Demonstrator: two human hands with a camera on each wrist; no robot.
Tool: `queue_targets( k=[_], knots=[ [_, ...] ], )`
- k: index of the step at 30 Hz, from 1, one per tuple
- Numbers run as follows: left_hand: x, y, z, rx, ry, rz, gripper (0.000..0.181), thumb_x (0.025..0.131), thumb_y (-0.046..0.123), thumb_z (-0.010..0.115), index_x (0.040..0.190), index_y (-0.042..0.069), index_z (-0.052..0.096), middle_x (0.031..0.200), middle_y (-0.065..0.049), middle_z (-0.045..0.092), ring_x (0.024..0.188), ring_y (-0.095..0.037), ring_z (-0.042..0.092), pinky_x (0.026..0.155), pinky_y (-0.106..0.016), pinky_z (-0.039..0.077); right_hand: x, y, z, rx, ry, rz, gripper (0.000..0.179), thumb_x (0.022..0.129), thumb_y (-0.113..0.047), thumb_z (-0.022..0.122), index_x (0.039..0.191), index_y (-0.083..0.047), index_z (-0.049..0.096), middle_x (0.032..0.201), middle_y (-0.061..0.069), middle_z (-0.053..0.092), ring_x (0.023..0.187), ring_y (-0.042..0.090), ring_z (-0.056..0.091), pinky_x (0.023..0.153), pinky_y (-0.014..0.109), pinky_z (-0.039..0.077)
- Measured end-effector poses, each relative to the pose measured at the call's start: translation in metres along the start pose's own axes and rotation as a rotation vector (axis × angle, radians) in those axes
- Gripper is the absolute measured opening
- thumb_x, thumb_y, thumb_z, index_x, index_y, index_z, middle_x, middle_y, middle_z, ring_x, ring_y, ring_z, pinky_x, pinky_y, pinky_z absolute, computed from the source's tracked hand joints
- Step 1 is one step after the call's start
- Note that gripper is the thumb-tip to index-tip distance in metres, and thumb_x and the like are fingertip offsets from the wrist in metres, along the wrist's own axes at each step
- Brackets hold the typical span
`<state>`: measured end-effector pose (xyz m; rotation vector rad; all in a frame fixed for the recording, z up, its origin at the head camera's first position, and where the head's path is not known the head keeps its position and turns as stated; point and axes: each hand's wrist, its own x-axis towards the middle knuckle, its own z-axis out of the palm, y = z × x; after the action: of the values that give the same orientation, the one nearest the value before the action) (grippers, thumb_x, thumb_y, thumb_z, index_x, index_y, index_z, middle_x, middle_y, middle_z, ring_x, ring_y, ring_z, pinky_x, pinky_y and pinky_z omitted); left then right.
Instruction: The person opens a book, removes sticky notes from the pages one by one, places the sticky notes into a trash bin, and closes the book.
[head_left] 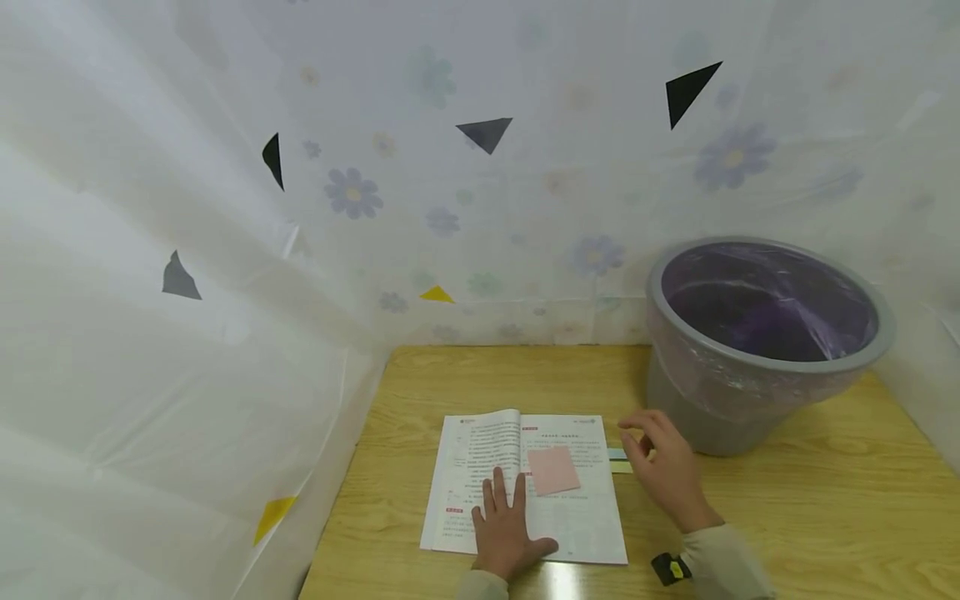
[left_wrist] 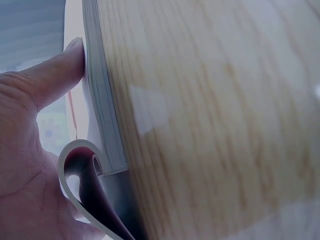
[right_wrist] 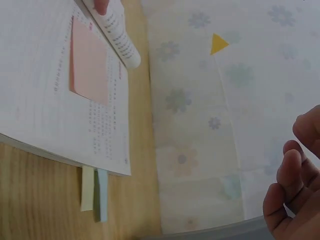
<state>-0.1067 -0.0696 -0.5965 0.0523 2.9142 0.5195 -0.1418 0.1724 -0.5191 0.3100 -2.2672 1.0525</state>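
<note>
An open book [head_left: 588,521] lies on the wooden table, its left pages bulging up beside the spine. My left hand [head_left: 504,532] presses it flat near the lower spine with fingers spread; the left wrist view shows the thumb [left_wrist: 59,70] on the page and a curled page edge. A pink sticky note [head_left: 553,471] sits on the right page. From the right edge stick out a blue tab [right_wrist: 103,195] and a yellow tab [right_wrist: 87,189]. My right hand [head_left: 667,468] hovers just right of these tabs, fingers loosely bent, nothing visible between them.
A grey bin [head_left: 701,400] with a clear liner stands at the back right of the table [head_left: 832,500]. Flower-patterned plastic sheeting [head_left: 525,233] hangs behind and on the left. A small black device [head_left: 667,569] is at my right wrist.
</note>
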Motion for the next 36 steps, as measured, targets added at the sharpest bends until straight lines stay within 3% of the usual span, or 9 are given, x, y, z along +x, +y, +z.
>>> queue_targets(
  k=[5, 13, 18, 25, 36],
  knots=[
    [0.000, 0.000, -0.001, -0.008, -0.004, -0.003, 0.114, 0.062, 0.065, 0.083, 0.154, 0.019, 0.034, 0.164, -0.021, 0.019, 0.149, -0.047, 0.024, 0.109, -0.070, 0.031, -0.012, 0.011, 0.014, -0.052, -0.134, 0.085, 0.019, 0.082, -0.001, 0.074, 0.100, -0.008, 0.070, 0.102, 0.006, 0.066, 0.066, -0.002, 0.044, 0.051, 0.018, 0.039],
    [0.002, -0.002, 0.003, 0.014, -0.005, -0.003, 0.113, 0.063, 0.066, 0.082, 0.154, 0.019, 0.033, 0.165, -0.021, 0.019, 0.149, -0.047, 0.024, 0.109, -0.069, 0.032, -0.025, 0.018, 0.032, -0.104, -0.480, 0.335, 0.024, 0.091, -0.014, 0.068, 0.114, -0.008, 0.067, 0.115, 0.011, 0.063, 0.078, 0.011, 0.052, 0.066, 0.024, 0.045],
    [0.003, -0.002, 0.007, 0.025, 0.004, -0.001, 0.113, 0.064, 0.065, 0.082, 0.155, 0.020, 0.033, 0.165, -0.021, 0.019, 0.149, -0.047, 0.024, 0.108, -0.069, 0.033, -0.034, 0.022, 0.047, -0.109, -0.593, 0.410, 0.028, 0.091, -0.017, 0.067, 0.117, -0.009, 0.066, 0.119, 0.010, 0.063, 0.086, 0.016, 0.056, 0.075, 0.033, 0.049],
    [0.003, -0.002, 0.006, 0.021, -0.002, -0.007, 0.113, 0.063, 0.066, 0.082, 0.155, 0.020, 0.033, 0.165, -0.021, 0.018, 0.150, -0.047, 0.023, 0.109, -0.069, 0.032, -0.041, 0.023, 0.062, -0.120, -0.653, 0.479, 0.028, 0.089, -0.019, 0.069, 0.116, -0.011, 0.066, 0.118, 0.007, 0.063, 0.091, 0.017, 0.058, 0.080, 0.038, 0.051],
    [0.003, -0.003, 0.008, 0.018, -0.006, 0.001, 0.114, 0.063, 0.067, 0.081, 0.155, 0.019, 0.033, 0.165, -0.021, 0.018, 0.150, -0.047, 0.023, 0.108, -0.070, 0.032, -0.045, 0.024, 0.079, -0.179, -0.640, 0.434, 0.028, 0.087, -0.018, 0.071, 0.112, -0.008, 0.068, 0.115, 0.012, 0.064, 0.111, 0.029, 0.062, 0.099, 0.052, 0.048]
  ],
)
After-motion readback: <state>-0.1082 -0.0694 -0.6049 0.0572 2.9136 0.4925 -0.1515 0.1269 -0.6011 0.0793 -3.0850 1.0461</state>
